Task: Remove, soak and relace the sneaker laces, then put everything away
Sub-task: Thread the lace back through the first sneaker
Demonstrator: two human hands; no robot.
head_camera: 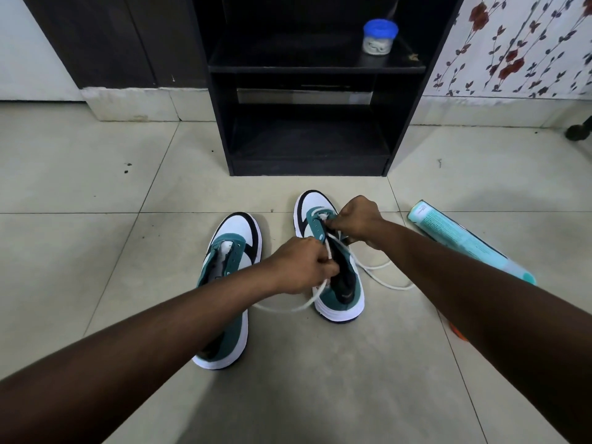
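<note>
Two teal, white and black sneakers are sitting on the tiled floor (96,193) in front of the black shelf unit (307,91), toes pointing toward it. The right sneaker (333,277) is lying nearer the shelf unit than the left sneaker (230,283), which is resting just beside it, farther from the shelf unit, and is showing bare eyelets with no lace in them. Both hands are working over the right sneaker. The left hand (301,267) is hovering above its collar with the fingers curled tight, pinching a strand of the white lace (381,277). The right hand (355,219) is sitting over the eyelets closer to the toe, its fingers also curled and pinching the lace where it is meeting the upper. One loose length of the lace is trailing on the floor beside the right sneaker, on the side away from the left one, and another is running under the left wrist toward the left sneaker. A pale teal tube (464,241) is lying on the floor off to the right of the shelf unit's base, angled away from it. On the shelf unit's upper board a small clear jar with a blue lid (379,38) is standing, with something pale coiled inside that is too small to make out
</note>
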